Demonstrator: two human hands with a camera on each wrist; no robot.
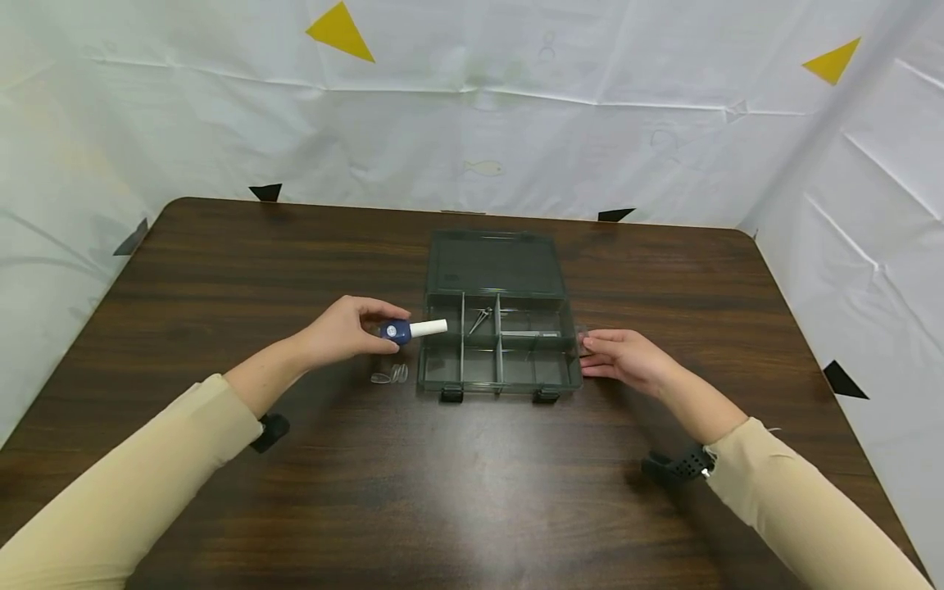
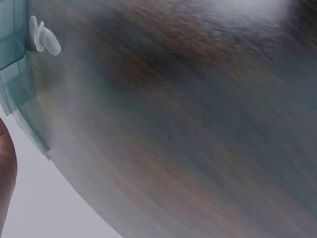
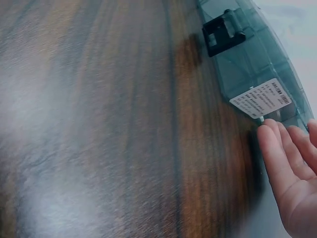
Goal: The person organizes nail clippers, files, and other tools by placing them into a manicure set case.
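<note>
An open dark translucent organizer box (image 1: 498, 344) sits mid-table, its lid laid back. My left hand (image 1: 347, 328) grips a small bottle (image 1: 413, 329) with a blue body and a white cap, held just left of the box. A few clear plastic pieces (image 1: 391, 375) lie on the table under that hand; they also show as clear plastic pieces (image 2: 43, 38) in the left wrist view. My right hand (image 1: 623, 357) rests with straight fingers against the box's right side. In the right wrist view its fingers (image 3: 285, 163) touch the box wall (image 3: 257, 74) beside a white label (image 3: 261, 97). Metal tweezers (image 1: 480, 319) lie in one compartment.
The dark wood table (image 1: 472, 492) is ringed by white sheeting with yellow and black triangle marks. A black latch (image 3: 224, 32) sticks out from the box front. A thin pale item (image 1: 533, 334) lies in a right compartment.
</note>
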